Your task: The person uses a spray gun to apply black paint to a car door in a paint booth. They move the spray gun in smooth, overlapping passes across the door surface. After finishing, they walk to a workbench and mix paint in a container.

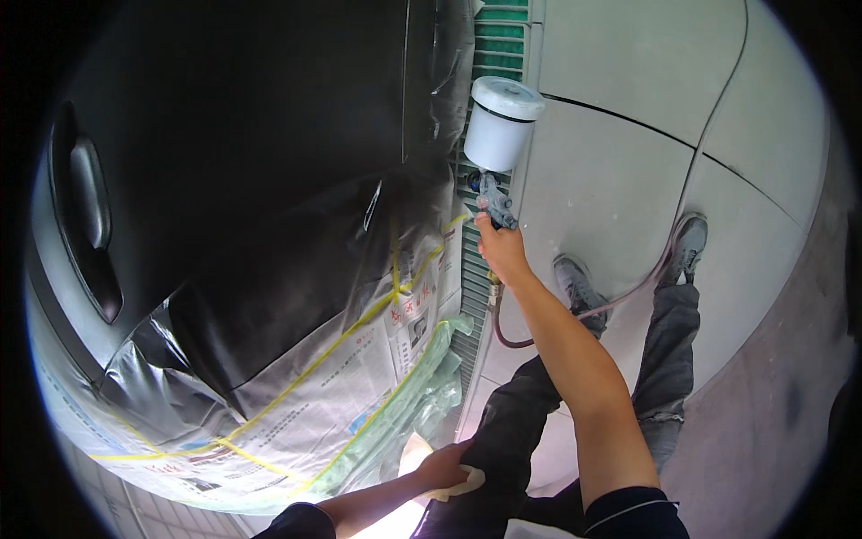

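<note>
My right hand grips a paint spray gun by its handle, fingers wrapped round it. A white lidded paint cup sits on top of the gun, and a hose hangs from the handle's base. The gun stands beside the dark car panel, apart from it. Lower down, near my thigh, my left hand is closed on a pale yellowish cloth; part of the cloth is hidden behind the fingers.
Newspaper and yellow tape mask the car's lower left side, with green plastic film along it. A door handle lies far left. The hose crosses the tiled floor by my shoes. A floor grate runs beside the car.
</note>
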Demonstrator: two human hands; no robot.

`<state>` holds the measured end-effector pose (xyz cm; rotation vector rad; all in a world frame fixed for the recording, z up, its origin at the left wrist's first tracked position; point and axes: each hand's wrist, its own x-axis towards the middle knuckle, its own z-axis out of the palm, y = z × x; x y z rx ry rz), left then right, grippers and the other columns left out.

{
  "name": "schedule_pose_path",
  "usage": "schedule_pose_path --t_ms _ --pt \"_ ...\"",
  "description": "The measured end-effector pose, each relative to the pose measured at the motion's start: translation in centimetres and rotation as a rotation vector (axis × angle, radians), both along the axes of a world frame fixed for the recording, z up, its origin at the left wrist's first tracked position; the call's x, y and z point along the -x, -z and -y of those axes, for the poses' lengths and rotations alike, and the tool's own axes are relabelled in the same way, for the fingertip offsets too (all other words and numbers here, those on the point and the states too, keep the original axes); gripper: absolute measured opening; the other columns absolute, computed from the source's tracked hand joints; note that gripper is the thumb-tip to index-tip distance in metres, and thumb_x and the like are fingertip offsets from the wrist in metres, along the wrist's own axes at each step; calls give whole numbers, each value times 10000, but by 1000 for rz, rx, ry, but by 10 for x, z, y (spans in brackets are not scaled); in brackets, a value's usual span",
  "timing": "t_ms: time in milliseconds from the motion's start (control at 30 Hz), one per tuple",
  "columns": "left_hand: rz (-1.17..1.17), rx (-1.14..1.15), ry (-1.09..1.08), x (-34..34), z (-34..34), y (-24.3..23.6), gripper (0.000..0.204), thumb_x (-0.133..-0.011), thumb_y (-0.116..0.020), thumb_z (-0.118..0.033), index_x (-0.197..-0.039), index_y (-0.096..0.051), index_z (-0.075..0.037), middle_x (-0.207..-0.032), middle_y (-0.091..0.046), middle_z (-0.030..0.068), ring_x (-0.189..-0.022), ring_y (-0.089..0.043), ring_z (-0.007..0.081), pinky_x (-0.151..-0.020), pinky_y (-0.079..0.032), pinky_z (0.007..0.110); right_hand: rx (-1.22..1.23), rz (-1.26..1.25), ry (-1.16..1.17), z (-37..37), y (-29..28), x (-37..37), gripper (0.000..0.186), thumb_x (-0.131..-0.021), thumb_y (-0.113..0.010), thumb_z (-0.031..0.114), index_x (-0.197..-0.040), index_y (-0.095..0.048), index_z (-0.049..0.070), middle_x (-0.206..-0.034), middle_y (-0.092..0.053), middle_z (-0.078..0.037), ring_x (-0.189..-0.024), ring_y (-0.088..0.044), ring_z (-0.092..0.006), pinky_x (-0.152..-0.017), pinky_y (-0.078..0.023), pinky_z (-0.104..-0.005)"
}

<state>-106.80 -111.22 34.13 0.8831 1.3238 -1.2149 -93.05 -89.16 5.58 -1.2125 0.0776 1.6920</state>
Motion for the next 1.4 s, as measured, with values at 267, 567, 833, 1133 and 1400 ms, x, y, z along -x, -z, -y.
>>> schedule_pose_path --t_ms 267,567,833,1133,1400 --pt "25 1 -100 -14 1 -8 775 -693 -618 -141 -1445 -439 -78 -1246 -611 239 -1172 -583 364 -987 -474 418 -32 -212 -270 24 -80 -68 199 -945 -639 257 -883 -615 70 -719 -580 -14 -541 -517 -93 -456 -377 -263" --pt "70 -133 -197 -23 31 -15 684 -759 -594 -190 -1425 -466 -104 -1276 -610 198 -1195 -567 351 -1017 -454 412 -275 -44 -341 56 -165 -159 487 -1024 -480 384 -1372 -492 45 -805 -597 -51 -629 -504 -99 -585 -396 -244" --pt "-28 -328 -246 -44 31 -49 543 -778 -607 -257 -1302 -600 -113 -1265 -630 132 -1190 -580 307 -1004 -465 398 -233 173 -285 42 -202 -196 428 -1041 -445 396 -1248 -490 24 -1131 -588 -59 -599 -475 -97 -530 -367 -253" --pt "68 -372 -248 -41 40 -61 427 -812 -605 -218 -1221 -626 -95 -1268 -611 98 -1206 -557 287 -1016 -456 400 -372 13 -176 14 -248 -198 665 -932 -620 503 -1357 -423 32 -1132 -561 -132 -501 -464 -114 -447 -367 -246" --pt "82 -384 -320 -14 43 -60 403 -825 -586 -266 -1203 -628 -135 -1252 -602 87 -1171 -579 285 -1001 -464 379 -434 -93 -267 -5 -317 -188 729 -853 -714 499 -1332 -449 17 -1115 -565 -139 -535 -489 -129 -455 -386 -244"
